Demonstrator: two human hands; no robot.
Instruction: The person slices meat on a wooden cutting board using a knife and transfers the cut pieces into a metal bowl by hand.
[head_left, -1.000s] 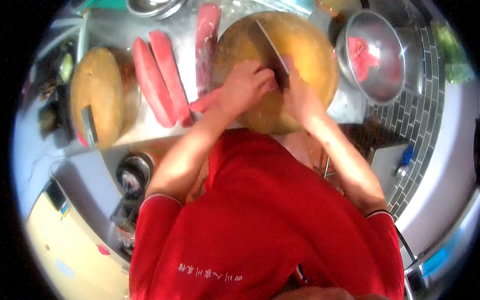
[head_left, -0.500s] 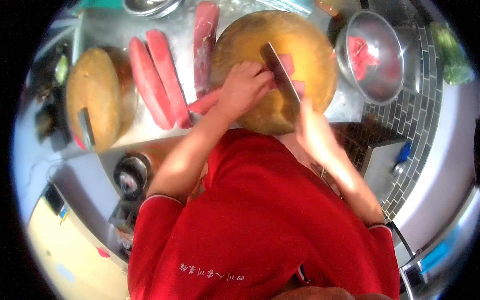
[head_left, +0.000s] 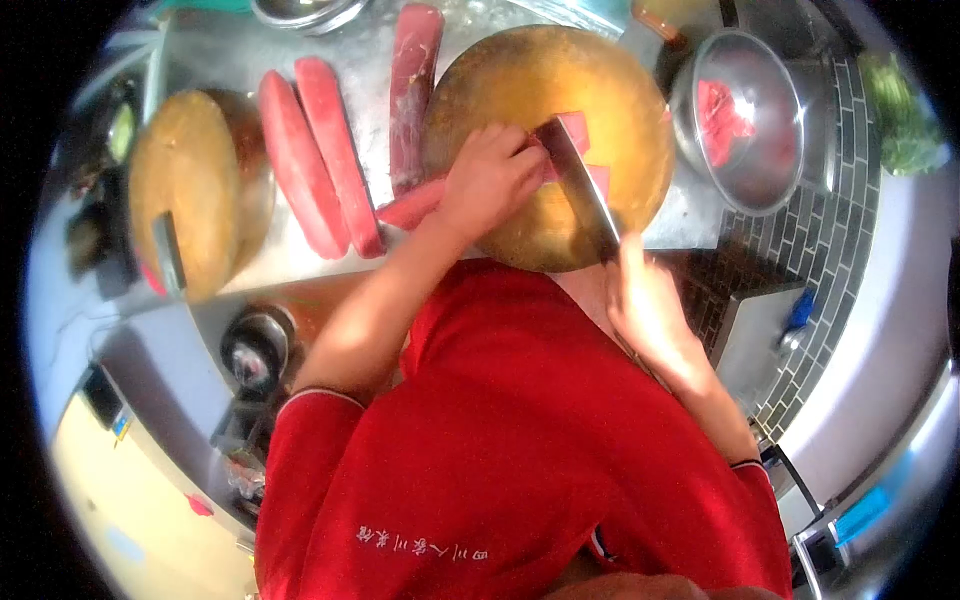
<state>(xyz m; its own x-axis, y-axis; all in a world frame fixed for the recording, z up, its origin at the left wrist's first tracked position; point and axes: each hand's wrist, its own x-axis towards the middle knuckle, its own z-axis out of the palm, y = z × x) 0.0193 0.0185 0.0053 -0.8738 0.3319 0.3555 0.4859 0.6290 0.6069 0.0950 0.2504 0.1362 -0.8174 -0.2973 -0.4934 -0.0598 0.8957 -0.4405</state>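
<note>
A long strip of red meat (head_left: 410,207) reaches from the metal table onto the round wooden chopping board (head_left: 625,100). My left hand (head_left: 492,178) lies over the strip with its fingers curled, pressing it against the board. In my right hand (head_left: 648,305) is the handle of a cleaver (head_left: 582,190), its blade slanting across the board just beside my left fingertips. Past the blade lie cut meat pieces (head_left: 574,129), partly hidden by it. The end of the strip under my left fingers is largely covered.
More long meat strips (head_left: 298,165) lie on the metal table (head_left: 225,50) to the left. A second wooden block (head_left: 190,150) there carries another knife (head_left: 168,252). Right of the board stands a steel bowl (head_left: 765,180) with red meat (head_left: 720,122). Green vegetables (head_left: 893,120) are at far right.
My right hand and the cleaver have moved toward my body and slightly right. My left hand stays almost in place on the meat strip.
</note>
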